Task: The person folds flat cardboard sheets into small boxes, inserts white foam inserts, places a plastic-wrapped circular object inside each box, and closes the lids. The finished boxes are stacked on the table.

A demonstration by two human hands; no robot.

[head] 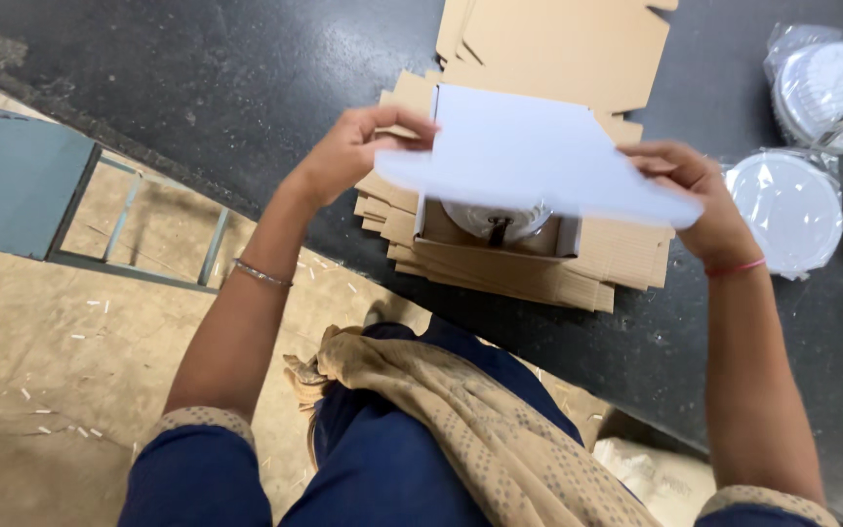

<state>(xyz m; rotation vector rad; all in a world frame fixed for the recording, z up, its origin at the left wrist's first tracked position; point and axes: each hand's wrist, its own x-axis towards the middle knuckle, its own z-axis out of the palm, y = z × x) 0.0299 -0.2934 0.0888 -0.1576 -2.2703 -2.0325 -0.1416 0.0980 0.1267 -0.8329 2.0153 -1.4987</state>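
While gripped at both ends, one white box flap (539, 161) blurred, raised over one open carton (500, 239) holding one round white fixture (496, 221). Left hand (348, 156): fingers curled, thumb and fingertips pinching flap's left edge. Right hand (695, 190): fingers bent, pinching flap's right corner. Carton sitting on one stack of flat brown cardboard blanks (529, 273), near table edge; sheet count in stack cannot tell. More flat cardboard (558, 44) behind, touching stack. Three round white discs in clear plastic wrap (790, 210) at right, one partly cut off by frame edge, well apart from carton. One thin bangle (260, 274) on left wrist, one pink band (736, 266) on right wrist. Surface: dark black worktable (246, 88), scuffed, dusty. Floor (51, 342) tan stone, littered with small white scraps. One blue-grey metal stool (41, 195) beside table. Blue clothing and patterned tan scarf (480, 420) in foreground.
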